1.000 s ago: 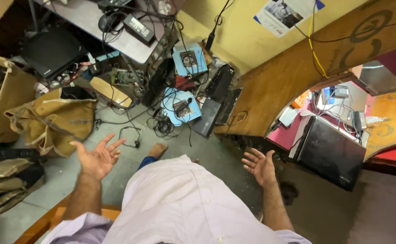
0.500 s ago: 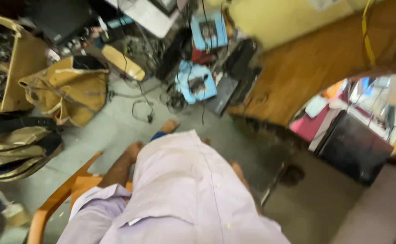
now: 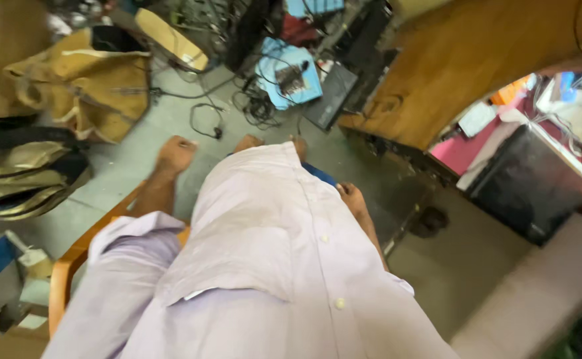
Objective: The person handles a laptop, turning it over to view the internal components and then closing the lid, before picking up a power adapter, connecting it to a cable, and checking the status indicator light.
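Closest to me is my own pale lilac shirt [image 3: 271, 266], buttoned down the front, filling the middle of what I see. At my left elbow the curved orange-brown arm of a wooden chair [image 3: 65, 266] comes round from under the sleeve.

My left hand [image 3: 175, 153] is out in front over the grey concrete floor [image 3: 138, 179]. The fingers are curled in, close to a loose fist, and I see nothing inside them; they touch nothing. The view is blurred, so I cannot tell how tightly they are closed.

My right hand [image 3: 351, 196] lies just beside the shirt's right edge, mostly hidden behind the cloth. Only the knuckle end shows, so I cannot tell how far those fingers are open or whether they hold anything.

Just past the left hand a thin black cable [image 3: 204, 123] loops on the floor, the nearest thing to my fingers, a little apart from them. To the left lie a dark and gold bag [image 3: 25, 173] and, further off, a tan canvas bag [image 3: 85, 80]. Beyond the cable sits a light blue box [image 3: 288, 76] with a tangle of wires, beside a flat black device [image 3: 331, 96]. Far right, a wooden panel [image 3: 464, 60] leans, with a black case [image 3: 530, 183] under its arch.
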